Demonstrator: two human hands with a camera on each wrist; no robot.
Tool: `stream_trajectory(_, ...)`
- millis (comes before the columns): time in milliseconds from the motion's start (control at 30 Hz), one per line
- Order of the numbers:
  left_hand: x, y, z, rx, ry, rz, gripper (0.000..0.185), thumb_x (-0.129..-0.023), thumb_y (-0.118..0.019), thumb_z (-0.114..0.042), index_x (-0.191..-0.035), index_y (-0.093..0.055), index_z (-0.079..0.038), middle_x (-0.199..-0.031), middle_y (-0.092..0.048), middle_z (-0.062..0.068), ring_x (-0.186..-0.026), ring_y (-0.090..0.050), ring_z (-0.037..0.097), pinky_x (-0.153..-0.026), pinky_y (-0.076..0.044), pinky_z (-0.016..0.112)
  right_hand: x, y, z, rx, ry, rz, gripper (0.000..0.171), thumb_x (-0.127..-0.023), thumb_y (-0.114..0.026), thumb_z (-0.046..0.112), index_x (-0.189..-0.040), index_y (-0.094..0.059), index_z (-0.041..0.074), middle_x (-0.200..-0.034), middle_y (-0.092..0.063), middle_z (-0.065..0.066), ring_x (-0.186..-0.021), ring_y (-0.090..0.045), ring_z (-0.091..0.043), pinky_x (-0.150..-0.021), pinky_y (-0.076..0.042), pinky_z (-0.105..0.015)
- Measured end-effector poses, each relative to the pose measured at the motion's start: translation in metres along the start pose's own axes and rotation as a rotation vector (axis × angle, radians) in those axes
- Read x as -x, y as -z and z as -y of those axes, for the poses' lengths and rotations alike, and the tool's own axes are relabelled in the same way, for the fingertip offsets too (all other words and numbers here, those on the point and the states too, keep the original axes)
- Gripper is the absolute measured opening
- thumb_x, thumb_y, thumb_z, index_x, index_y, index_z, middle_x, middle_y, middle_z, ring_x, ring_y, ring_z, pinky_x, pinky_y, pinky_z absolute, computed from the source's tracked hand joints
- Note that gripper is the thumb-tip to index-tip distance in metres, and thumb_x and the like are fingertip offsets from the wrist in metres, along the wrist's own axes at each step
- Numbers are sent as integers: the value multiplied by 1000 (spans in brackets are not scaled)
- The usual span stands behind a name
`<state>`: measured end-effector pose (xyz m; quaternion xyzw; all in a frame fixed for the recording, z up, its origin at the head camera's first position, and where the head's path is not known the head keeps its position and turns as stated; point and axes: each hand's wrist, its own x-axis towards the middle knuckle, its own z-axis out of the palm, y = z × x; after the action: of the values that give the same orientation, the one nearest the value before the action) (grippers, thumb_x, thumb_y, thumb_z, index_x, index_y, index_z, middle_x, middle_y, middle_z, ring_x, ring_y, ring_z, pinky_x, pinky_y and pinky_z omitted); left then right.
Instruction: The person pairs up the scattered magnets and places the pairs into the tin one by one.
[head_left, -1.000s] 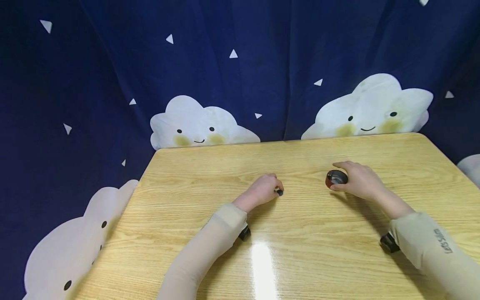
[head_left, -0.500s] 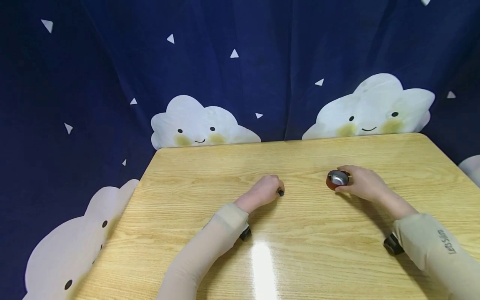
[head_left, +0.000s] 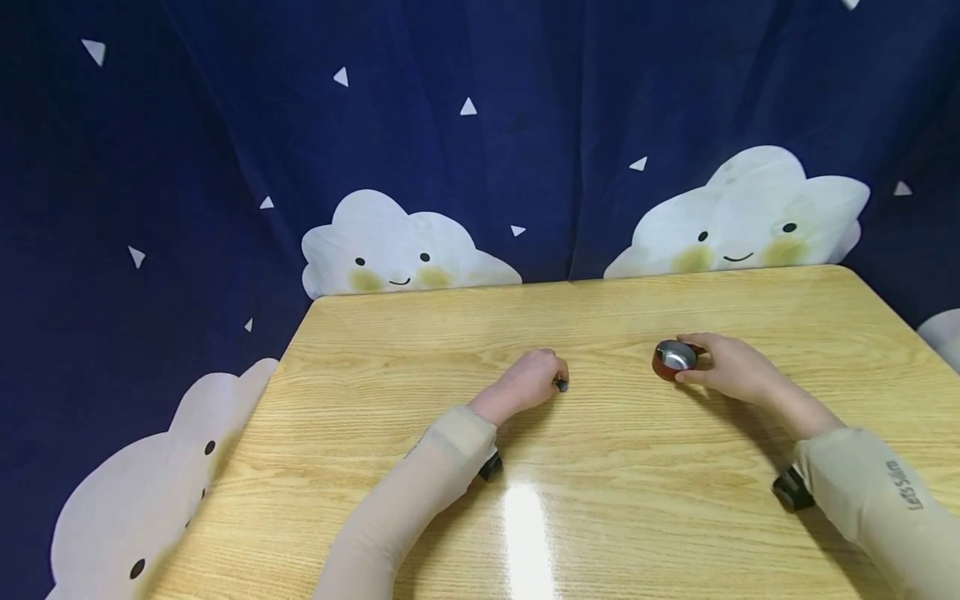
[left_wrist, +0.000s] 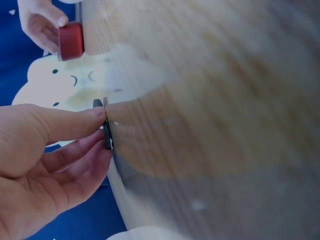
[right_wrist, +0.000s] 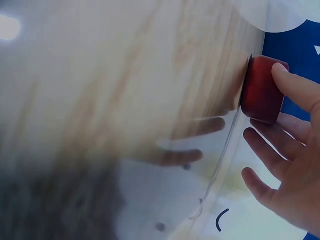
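Toward the right of the table stands a small round red dish (head_left: pixel 674 358) with a silvery inside and a dark rim. My right hand (head_left: pixel 733 367) is at its right side. In the right wrist view, the thumb tip lies over the edge of the red dish (right_wrist: pixel 262 92) and the other fingers of the right hand (right_wrist: pixel 295 165) are spread, fairly straight. Left of the dish, my left hand (head_left: pixel 528 379) pinches a thin black piece (left_wrist: pixel 107 131) between thumb and fingers, low at the tabletop. Its full shape is hidden by the fingers.
The wooden table (head_left: pixel 600 467) has a glossy top with a bright reflection near the front. Behind it and at the left hangs a dark blue curtain (head_left: pixel 420 150) printed with white clouds and triangles. Black wrist devices show under both sleeves.
My right hand has drawn back a little to the right, and more of the dish's silvery inside shows. The dish stays in place. The left hand is nearly still, with the black piece held.
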<state>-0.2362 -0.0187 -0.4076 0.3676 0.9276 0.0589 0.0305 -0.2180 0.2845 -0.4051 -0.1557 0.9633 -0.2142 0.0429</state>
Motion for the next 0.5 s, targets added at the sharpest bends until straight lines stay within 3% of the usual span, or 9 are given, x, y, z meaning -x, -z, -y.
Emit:
stream_trajectory(267, -1, -1, 1, 64, 26, -9, 8, -82, -67, -12, -89, -66, -13, -87, -64, -3, -85, -56, 10, -75, -44, 18, 2, 0, 2, -1, 2, -9, 69, -79, -68, 29, -131, -41, -8, -120, -51, -31, -108, -50, -45, -89, -37, -57)
stream_trajectory(500, -3, 1, 4, 123, 34, 0, 10, -80, -68, -11, -88, -63, -12, -81, -61, -2, -75, -52, 8, -69, -42, 19, 2, -1, 2, 14, 5, -13, 68, -79, -68, 30, -130, -43, -6, -119, -53, -30, -107, -51, -44, -87, -38, -57)
